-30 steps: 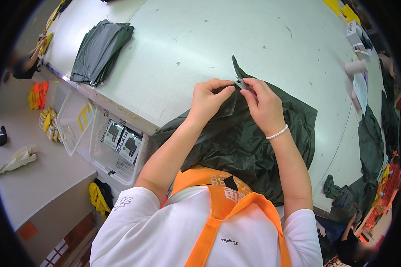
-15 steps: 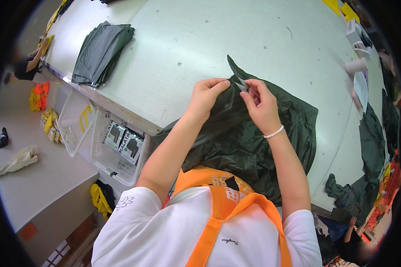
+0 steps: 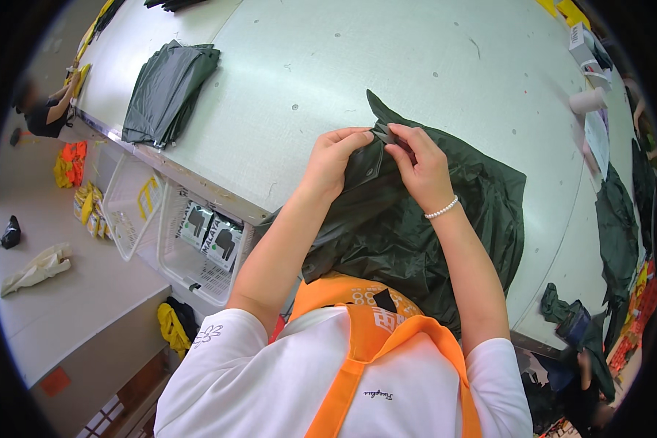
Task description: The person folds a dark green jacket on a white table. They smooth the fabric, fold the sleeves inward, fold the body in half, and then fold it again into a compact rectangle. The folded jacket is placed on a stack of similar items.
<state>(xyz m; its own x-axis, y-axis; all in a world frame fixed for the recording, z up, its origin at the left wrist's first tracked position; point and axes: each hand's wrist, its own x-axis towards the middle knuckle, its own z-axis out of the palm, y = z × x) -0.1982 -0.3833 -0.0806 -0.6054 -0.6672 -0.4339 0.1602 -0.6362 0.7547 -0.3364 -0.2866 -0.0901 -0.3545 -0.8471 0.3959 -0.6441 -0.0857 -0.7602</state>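
A dark green, shiny garment (image 3: 478, 208) lies rumpled on the table in front of me and reaches back to my lap. My left hand (image 3: 330, 162) is closed, pinching the garment's edge between thumb and fingers; a flap with a small snap button hangs just below it. In my right hand (image 3: 425, 166) is a small pair of thread snips (image 3: 383, 133), its pointed blades against the fabric beside my left fingertips. The snips' handle is mostly hidden by my fingers. A pointed corner of the garment sticks up beyond both hands.
On the pale table (image 3: 285, 66), a stack of folded dark green garments (image 3: 169, 91) lies at the far left. White plastic baskets (image 3: 164, 241) with packages stand below the left edge. A white roll (image 3: 587, 101) and more dark garments (image 3: 615, 241) are on the right. Other people work at both sides.
My right hand has moved slightly left, bringing the snips' blades to the fabric at my left fingertips. The left hand keeps its pinch.
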